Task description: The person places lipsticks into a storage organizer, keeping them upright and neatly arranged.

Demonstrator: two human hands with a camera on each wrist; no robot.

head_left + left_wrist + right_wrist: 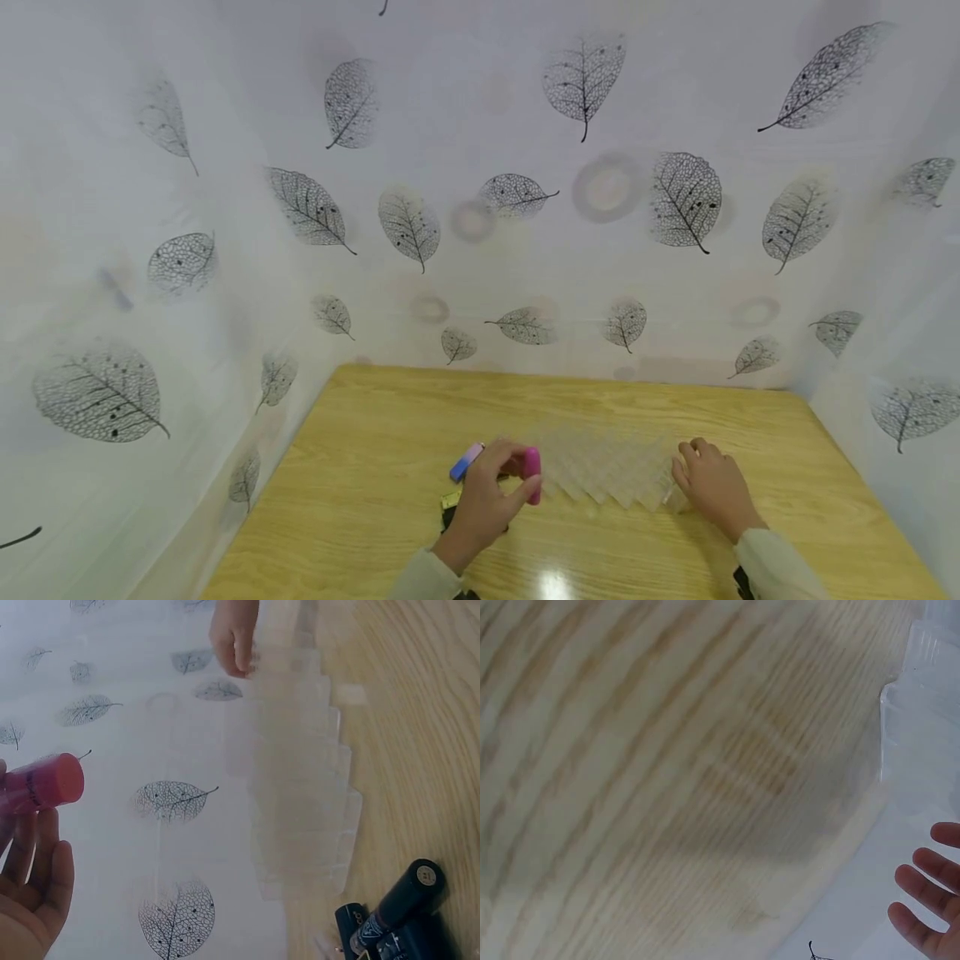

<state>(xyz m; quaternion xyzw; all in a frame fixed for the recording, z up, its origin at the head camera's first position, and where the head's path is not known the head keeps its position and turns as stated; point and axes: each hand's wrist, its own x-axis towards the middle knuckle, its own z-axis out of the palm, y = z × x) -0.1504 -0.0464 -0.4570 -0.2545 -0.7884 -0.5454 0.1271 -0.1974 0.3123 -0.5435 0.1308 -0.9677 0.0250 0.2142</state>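
Observation:
My left hand (pixel 483 496) pinches a pink lipstick tube (pixel 532 477) between thumb and fingers, holding it upright in the head view. In the left wrist view, its flat end and dark printing show. Just right of the tube lies a clear plastic organizer (pixel 600 467) with a zigzag row of slanted compartments. My right hand (pixel 716 483) is at the organizer's right end, fingertips right at its edge. In the right wrist view its fingers (pixel 926 889) are spread, with nothing between them.
Beside my left hand lie a blue-and-pink tube (pixel 467 462) and a yellow-and-black item (pixel 451 501). Several black lipstick tubes (pixel 401 900) show in the left wrist view. A leaf-patterned white sheet (pixel 480 275) borders the wooden table (pixel 375 433) at back and sides.

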